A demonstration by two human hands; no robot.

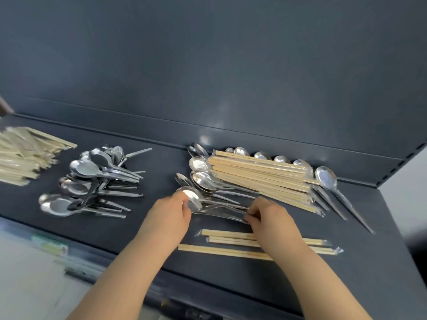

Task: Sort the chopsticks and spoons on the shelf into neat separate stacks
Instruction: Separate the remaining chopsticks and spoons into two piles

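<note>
Now left hand (169, 214), right hand (268, 218) gripping spoon bundle (219, 212), shelf label (49, 247) blurred

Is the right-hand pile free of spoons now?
No: spoons lie under and beside the chopsticks in that pile, along its back and at both ends.

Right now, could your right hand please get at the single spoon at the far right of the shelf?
Probably yes, once it lets go: the right hand pinches the handles of a spoon bundle, but the single spoon lies uncovered on the shelf, just to its right.
</note>
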